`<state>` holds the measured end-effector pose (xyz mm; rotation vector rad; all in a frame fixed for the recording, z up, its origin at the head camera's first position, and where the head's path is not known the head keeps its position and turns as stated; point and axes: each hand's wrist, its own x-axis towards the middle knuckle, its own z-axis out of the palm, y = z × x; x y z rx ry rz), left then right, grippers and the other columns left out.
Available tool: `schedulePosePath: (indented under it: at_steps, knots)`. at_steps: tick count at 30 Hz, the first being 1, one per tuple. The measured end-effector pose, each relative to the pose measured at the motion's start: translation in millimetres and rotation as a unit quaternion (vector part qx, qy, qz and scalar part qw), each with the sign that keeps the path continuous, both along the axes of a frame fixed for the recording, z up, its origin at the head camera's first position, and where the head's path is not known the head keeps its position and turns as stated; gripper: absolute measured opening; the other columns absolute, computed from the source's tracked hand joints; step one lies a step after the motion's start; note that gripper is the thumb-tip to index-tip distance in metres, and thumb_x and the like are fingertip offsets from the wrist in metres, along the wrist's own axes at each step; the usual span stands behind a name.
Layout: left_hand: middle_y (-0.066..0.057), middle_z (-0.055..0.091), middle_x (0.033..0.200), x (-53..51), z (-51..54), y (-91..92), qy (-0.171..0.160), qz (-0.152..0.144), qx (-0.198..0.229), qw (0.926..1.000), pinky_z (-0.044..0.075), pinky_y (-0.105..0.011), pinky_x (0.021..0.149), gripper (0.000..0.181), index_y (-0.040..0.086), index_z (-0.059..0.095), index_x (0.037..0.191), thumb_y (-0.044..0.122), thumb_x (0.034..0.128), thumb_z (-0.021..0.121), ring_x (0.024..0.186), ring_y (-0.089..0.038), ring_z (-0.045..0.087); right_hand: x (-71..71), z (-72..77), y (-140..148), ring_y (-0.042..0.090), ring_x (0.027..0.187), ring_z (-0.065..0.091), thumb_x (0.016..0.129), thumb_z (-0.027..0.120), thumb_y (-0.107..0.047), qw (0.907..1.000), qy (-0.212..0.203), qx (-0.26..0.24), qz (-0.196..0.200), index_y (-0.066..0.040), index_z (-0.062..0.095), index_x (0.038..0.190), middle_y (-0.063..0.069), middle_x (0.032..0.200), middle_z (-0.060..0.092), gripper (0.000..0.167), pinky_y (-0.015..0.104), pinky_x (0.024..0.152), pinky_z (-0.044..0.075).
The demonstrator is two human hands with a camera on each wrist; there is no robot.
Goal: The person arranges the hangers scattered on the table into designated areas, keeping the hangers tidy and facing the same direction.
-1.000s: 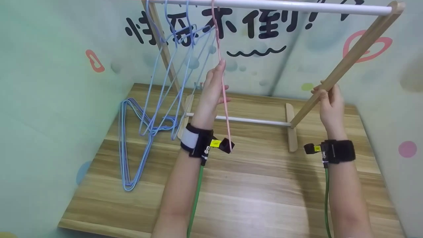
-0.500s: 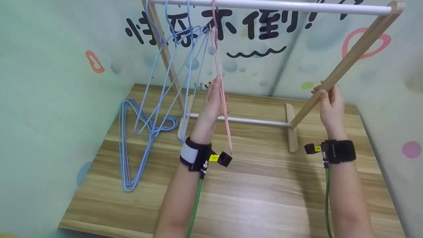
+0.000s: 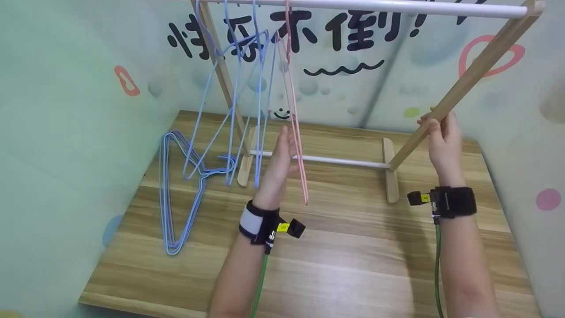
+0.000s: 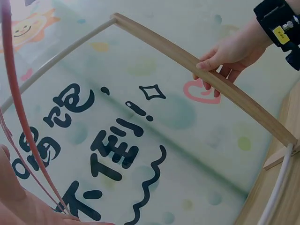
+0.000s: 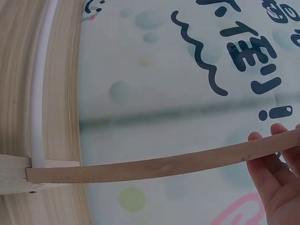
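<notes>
Black lettering (image 3: 337,37) runs across the pale wall (image 3: 331,104)

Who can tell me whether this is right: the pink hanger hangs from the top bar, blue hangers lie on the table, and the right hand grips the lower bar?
Not quite: the right hand grips the side post, not the lower bar, as the head view shows. The rest stands: the pink hanger hangs from the top bar and blue hangers lie on the table.
</notes>
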<state>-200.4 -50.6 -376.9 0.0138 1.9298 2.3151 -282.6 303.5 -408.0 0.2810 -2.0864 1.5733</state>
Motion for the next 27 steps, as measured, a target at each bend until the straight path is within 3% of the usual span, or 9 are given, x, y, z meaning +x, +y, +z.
schedulePosePath:
  at_steps: [6, 10, 14, 16, 18, 20, 23, 24, 27]
  knots:
    - [-0.015, 0.025, 0.154, 7.9, -31.7, -2.7, -0.008, -0.025, -0.023, 0.9994, 0.038, -0.049, 0.101, 0.072, 0.013, 0.011, 0.154, 0.059, 0.0987, 0.017, 0.134, -0.030, 0.032, -4.7, -2.6, 2.6, 0.021, 0.104, 0.060, 0.099, 0.048, -0.026, 1.0000, 0.001, 0.003, 0.001, -0.008, 0.053, 0.126, 0.010, 0.108, 0.060, 0.034, 0.030, 0.092, 0.045]
    - [-0.016, 0.031, 0.151, 9.1, -55.4, -6.7, -0.028, -0.039, -0.043, 0.9979, 0.035, -0.052, 0.102, 0.073, 0.007, 0.020, 0.152, 0.058, 0.0994, 0.019, 0.134, -0.031, 0.033, -5.8, -1.5, 2.3, 0.022, 0.105, 0.059, 0.097, 0.049, -0.029, 1.0000, 0.002, 0.000, 0.002, -0.008, 0.053, 0.125, 0.012, 0.108, 0.060, 0.035, 0.030, 0.091, 0.045]
    - [-0.019, 0.029, 0.151, 9.1, -77.7, -17.7, -0.034, -0.035, -0.098, 0.9940, 0.032, -0.056, 0.104, 0.066, 0.002, 0.025, 0.150, 0.048, 0.1019, 0.031, 0.135, -0.036, 0.031, -0.5, 4.2, -4.5, 0.023, 0.105, 0.059, 0.097, 0.050, -0.028, 0.9999, 0.006, -0.008, 0.008, -0.007, 0.054, 0.124, 0.013, 0.106, 0.059, 0.034, 0.030, 0.090, 0.046]
    - [-0.021, 0.032, 0.149, 10.2, -87.6, -27.7, -0.041, -0.022, -0.151, 0.9875, 0.035, -0.053, 0.103, 0.064, 0.002, 0.028, 0.149, 0.043, 0.1006, 0.040, 0.132, -0.037, 0.036, 4.9, 8.6, -10.4, 0.024, 0.104, 0.059, 0.096, 0.050, -0.028, 0.9999, 0.010, -0.009, 0.009, -0.007, 0.054, 0.123, 0.014, 0.106, 0.059, 0.034, 0.030, 0.090, 0.046]
    - [-0.024, 0.048, 0.134, 9.8, -98.1, -40.1, -0.030, -0.004, -0.207, 0.9778, 0.045, -0.047, 0.094, 0.066, -0.001, 0.033, 0.146, 0.039, 0.0964, 0.051, 0.116, -0.033, 0.051, 10.6, 13.2, -16.6, 0.024, 0.102, 0.060, 0.096, 0.050, -0.028, 0.9998, 0.015, -0.009, 0.008, -0.006, 0.055, 0.122, 0.016, 0.105, 0.059, 0.034, 0.030, 0.089, 0.046]
    - [-0.025, 0.057, 0.122, 8.2, -107.5, -54.7, -0.014, 0.019, -0.276, 0.9608, 0.048, -0.045, 0.089, 0.062, -0.004, 0.042, 0.139, 0.035, 0.0938, 0.057, 0.105, -0.033, 0.058, 13.4, 14.9, -19.8, 0.024, 0.102, 0.060, 0.096, 0.050, -0.028, 0.9998, 0.017, -0.012, 0.006, -0.006, 0.055, 0.122, 0.016, 0.105, 0.060, 0.034, 0.030, 0.088, 0.046]
    - [-0.025, 0.064, 0.100, 3.1, -120.0, -79.8, 0.004, 0.068, -0.374, 0.9251, 0.051, -0.045, 0.076, 0.054, -0.009, 0.056, 0.123, 0.032, 0.0901, 0.063, 0.084, -0.034, 0.061, 14.6, 16.1, -22.8, 0.023, 0.102, 0.060, 0.097, 0.049, -0.025, 0.9998, 0.012, -0.012, -0.002, -0.006, 0.054, 0.122, 0.014, 0.105, 0.061, 0.032, 0.030, 0.088, 0.046]
    - [-0.026, 0.064, 0.102, 2.0, -122.7, -88.8, 0.003, 0.085, -0.393, 0.9158, 0.050, -0.048, 0.078, 0.050, -0.009, 0.059, 0.119, 0.031, 0.0896, 0.064, 0.087, -0.037, 0.061, 14.2, 15.7, -23.0, 0.024, 0.102, 0.060, 0.097, 0.048, -0.024, 0.9999, 0.010, -0.012, -0.005, -0.006, 0.054, 0.123, 0.014, 0.105, 0.061, 0.031, 0.030, 0.088, 0.046]
    - [-0.025, 0.065, 0.094, -0.9, -131.7, -118.2, 0.013, 0.147, -0.459, 0.8760, 0.050, -0.049, 0.073, 0.047, -0.007, 0.062, 0.114, 0.030, 0.0854, 0.069, 0.081, -0.038, 0.061, 10.4, 12.2, -21.9, 0.025, 0.105, 0.059, 0.099, 0.046, -0.019, 0.9998, 0.002, -0.005, -0.017, -0.007, 0.053, 0.125, 0.012, 0.107, 0.060, 0.029, 0.030, 0.090, 0.044]
